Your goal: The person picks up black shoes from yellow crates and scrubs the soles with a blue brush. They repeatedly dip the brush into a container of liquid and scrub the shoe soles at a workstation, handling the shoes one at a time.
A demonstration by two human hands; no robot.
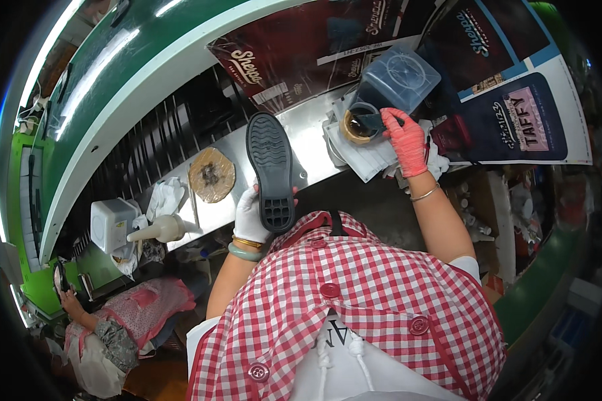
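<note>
A black shoe sole [269,167] stands nearly upright in front of me, its ridged tread and the square pockets of its heel facing me. My left hand [249,217], in a white glove, is closed on its heel end, with fingertips showing on the right edge. To the right, my right hand [406,142] wears a coral-pink glove and pinches a dark-handled tool [373,123]. That tool reaches into a small round pot [359,138] with dark contents; its working end is hidden there.
Beside the pot stands a translucent bluish container [403,79]. A brown, roughly round pad [212,175], a spouted bottle [160,230] and a white container [109,226] lie leftward along the metal ledge [308,150]. Printed boards [301,57] stand behind. Another person [117,327] works at lower left.
</note>
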